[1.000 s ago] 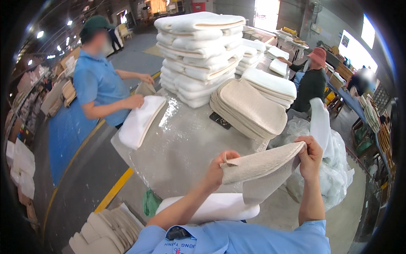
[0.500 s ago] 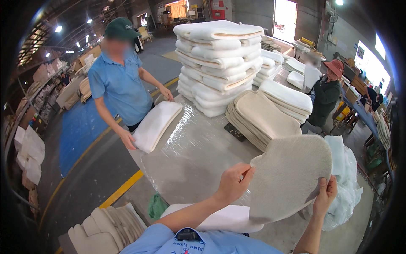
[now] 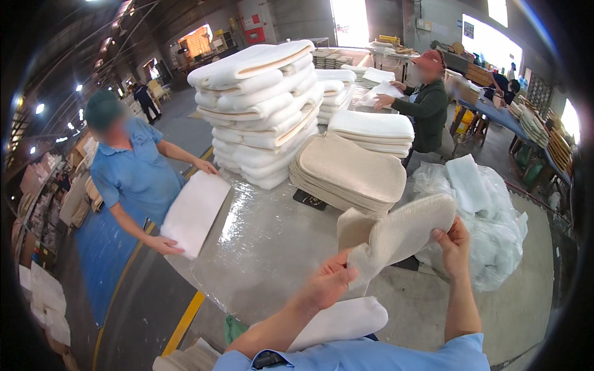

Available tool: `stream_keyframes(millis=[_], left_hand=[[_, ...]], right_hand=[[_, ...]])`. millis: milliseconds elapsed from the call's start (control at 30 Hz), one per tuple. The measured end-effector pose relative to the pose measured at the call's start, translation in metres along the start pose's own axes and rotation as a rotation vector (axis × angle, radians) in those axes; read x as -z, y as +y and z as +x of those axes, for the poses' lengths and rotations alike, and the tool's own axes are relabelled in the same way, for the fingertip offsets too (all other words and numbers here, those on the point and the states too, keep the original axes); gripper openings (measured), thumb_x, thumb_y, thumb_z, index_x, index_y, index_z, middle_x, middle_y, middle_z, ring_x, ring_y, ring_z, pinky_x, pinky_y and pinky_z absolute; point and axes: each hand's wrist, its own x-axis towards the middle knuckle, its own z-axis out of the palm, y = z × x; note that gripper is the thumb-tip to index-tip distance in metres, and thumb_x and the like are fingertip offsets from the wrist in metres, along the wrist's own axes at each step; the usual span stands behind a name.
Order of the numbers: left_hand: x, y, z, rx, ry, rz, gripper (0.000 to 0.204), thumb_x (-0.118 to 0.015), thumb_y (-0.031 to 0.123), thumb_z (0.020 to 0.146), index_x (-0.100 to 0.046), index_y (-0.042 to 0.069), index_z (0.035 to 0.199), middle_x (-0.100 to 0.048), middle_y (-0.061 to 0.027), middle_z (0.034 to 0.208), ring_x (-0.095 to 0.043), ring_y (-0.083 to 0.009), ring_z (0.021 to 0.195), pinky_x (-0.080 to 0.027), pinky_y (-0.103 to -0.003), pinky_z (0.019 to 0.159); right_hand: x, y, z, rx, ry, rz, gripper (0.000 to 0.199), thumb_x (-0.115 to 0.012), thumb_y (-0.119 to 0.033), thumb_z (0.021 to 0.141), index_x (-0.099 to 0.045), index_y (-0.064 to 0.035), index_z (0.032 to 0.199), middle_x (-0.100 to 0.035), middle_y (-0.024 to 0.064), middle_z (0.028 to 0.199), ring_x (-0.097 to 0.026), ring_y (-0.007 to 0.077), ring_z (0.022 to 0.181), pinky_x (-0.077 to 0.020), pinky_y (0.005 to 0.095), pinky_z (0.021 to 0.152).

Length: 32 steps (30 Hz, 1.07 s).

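Observation:
Both my hands hold a beige padded fabric panel point(image 3: 405, 235) up over the table. My left hand point(image 3: 331, 281) pinches its lower left corner, and my right hand point(image 3: 455, 244) grips its right edge. The panel is tilted and bent, with a fold of it showing at the left. Below my left forearm a white pad point(image 3: 340, 324) lies close to my body, partly covered by the arm. Just beyond the panel rises a stack of beige panels point(image 3: 352, 170), next to a dark flat piece point(image 3: 309, 199) on the table.
A tall pile of folded white pads point(image 3: 260, 105) stands on the table point(image 3: 247, 266). At left, a co-worker point(image 3: 133, 154) holds a white pad point(image 3: 197, 213). Another person point(image 3: 427, 102) works behind a white stack point(image 3: 371, 127). Clear plastic wrapping point(image 3: 482, 235) bulges at right.
The beige panel has tipped from upright and flat to slanted and bent, with both hands still on it. The left co-worker's pad has been tilted up. My view has swung to the right.

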Motion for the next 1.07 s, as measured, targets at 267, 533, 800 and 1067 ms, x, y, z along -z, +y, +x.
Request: stream_keyframes(millis=[267, 533, 800, 1067], left_hand=[[0.015, -0.047, -0.001, 0.231, -0.167, -0.381, 0.042, -0.060, 0.010, 0.102, -0.055, 0.000, 0.142, -0.063, -0.0109, 0.137, -0.060, -0.0220, 0.127, -0.047, -0.043, 0.111], [0.008, -0.048, -0.033, 0.257, -0.109, 0.282, 0.058, -0.067, 0.015, 0.099, -0.046, -0.001, 0.150, -0.065, -0.0102, 0.131, -0.060, -0.0222, 0.126, -0.046, -0.040, 0.110], [0.050, 0.013, -0.184, 0.599, -0.242, 1.677, 0.075, -0.064, 0.022, 0.091, -0.038, 0.018, 0.160, -0.043, -0.0151, 0.161, -0.057, -0.0381, 0.130, -0.050, -0.044, 0.105], [0.066, -0.050, -0.216, 0.332, 0.155, 2.136, 0.077, -0.067, 0.021, 0.085, -0.041, 0.020, 0.158, -0.053, -0.0166, 0.149, -0.063, -0.0331, 0.122, -0.056, -0.051, 0.092]], right_hand=[[0.026, 0.022, -0.030, -0.024, -0.007, -0.040, 0.013, -0.070, 0.004, 0.093, -0.065, -0.0035, 0.102, -0.070, -0.0011, 0.096, -0.063, 0.0076, 0.087, -0.0499, 0.0255, 0.080], [0.020, 0.007, -0.038, 0.000, 0.059, -0.227, 0.016, -0.066, 0.009, 0.091, -0.064, -0.0039, 0.100, -0.066, -0.0027, 0.089, -0.059, 0.0069, 0.083, -0.0474, 0.0235, 0.078], [0.042, 0.032, -0.003, -0.026, 0.127, -0.339, 0.025, -0.055, 0.012, 0.085, -0.065, -0.0030, 0.102, -0.062, -0.0015, 0.090, -0.058, 0.0062, 0.085, -0.0463, 0.0228, 0.076], [-0.004, 0.090, 0.034, -0.181, -0.200, -0.768, 0.031, -0.063, 0.007, 0.086, -0.069, -0.0029, 0.115, -0.074, 0.0122, 0.102, -0.069, 0.0260, 0.092, -0.0530, 0.0326, 0.085]])
